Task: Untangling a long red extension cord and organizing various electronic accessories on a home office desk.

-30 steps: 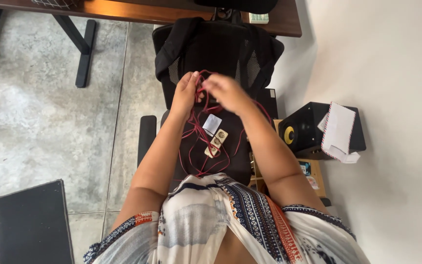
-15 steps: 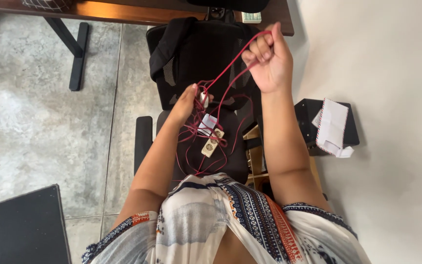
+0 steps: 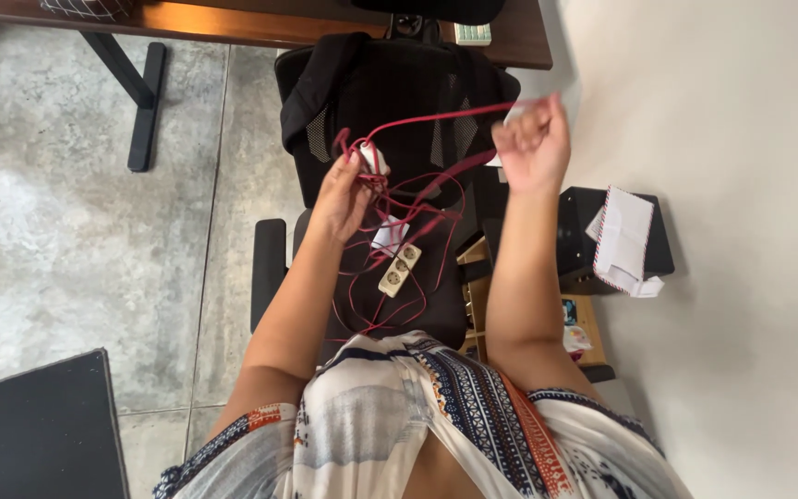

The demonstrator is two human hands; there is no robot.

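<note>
The left hand (image 3: 342, 192) pinches a small white plug (image 3: 370, 159) at the end of a thin red cable (image 3: 436, 118), while the right hand (image 3: 535, 143), raised near the white wall, is closed on a strand of that cable stretched between the two. The rest of the cable lies tangled around a beige socket strip (image 3: 398, 271) on the seat of a black mesh office chair (image 3: 390, 92).

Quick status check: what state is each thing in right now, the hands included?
Left hand: grip shut on white plug.
Right hand: raised, pinching red cable.
Red cable: tangled, one strand taut between the hands.
Socket strip: lying on chair seat, nothing plugged in.
</note>
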